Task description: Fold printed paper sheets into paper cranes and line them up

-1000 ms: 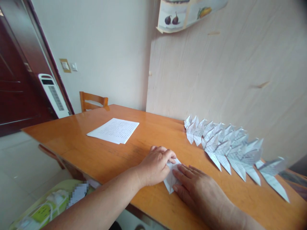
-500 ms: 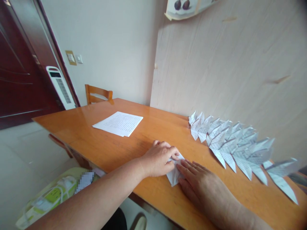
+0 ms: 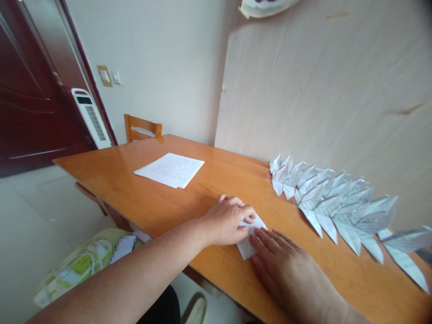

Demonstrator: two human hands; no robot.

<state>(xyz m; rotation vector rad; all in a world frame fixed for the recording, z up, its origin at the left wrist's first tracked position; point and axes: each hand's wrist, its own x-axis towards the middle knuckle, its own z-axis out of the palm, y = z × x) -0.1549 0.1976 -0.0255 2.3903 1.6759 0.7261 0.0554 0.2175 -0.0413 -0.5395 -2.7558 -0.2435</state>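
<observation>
A small folded sheet of white paper (image 3: 245,250) lies on the wooden table, partly covered by both hands. My left hand (image 3: 225,222) has its fingers curled and its thumb pressed on the paper's left side, holding it down. With fingers stretched out flat, my right hand (image 3: 286,263) rests on the paper's right side. Its fingertips lie close to the left thumb.
A stack of written sheets (image 3: 170,170) lies farther back on the orange-brown table (image 3: 135,209). Several rows of folded paper pieces (image 3: 337,198) stand along the board at right. A chair (image 3: 143,127) is behind the table; a green stool (image 3: 50,292) holds a power strip at lower left.
The view has shifted slightly, moving the scene a little to the right. The right-hand fingers lie slightly differently on the paper; the left hand keeps its hold.
</observation>
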